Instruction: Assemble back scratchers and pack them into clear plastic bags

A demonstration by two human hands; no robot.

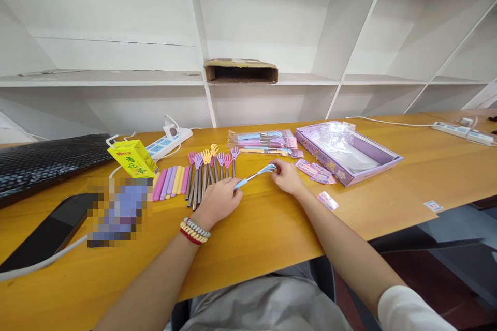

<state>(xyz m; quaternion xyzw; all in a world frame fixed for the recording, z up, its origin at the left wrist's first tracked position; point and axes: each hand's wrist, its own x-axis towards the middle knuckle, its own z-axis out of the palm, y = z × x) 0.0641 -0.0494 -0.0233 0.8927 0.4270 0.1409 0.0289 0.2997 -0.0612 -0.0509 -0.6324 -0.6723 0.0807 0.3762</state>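
A blue back scratcher [253, 176] with a short metal shaft is held over the table between both hands. My left hand [220, 197], wearing beaded bands at the wrist, is closed around its blue handle. At the other end, the fingers of my right hand [286, 176] pinch the tips of its claw head. Just beyond my left hand lie several claw heads on metal shafts [200, 178], in pink, purple and yellow. Beside them rests a row of loose pink, purple and yellow handles [171, 182]. Small printed cards [316, 170] lie to the right of my right hand.
Bagged back scratchers [266, 140] lie at the back, near a purple display box [349, 152] with clear plastic in it. On the left are a yellow drink carton [134, 158], a power strip [171, 142], and a black phone [52, 230]. A cardboard box [241, 71] sits on the shelf.
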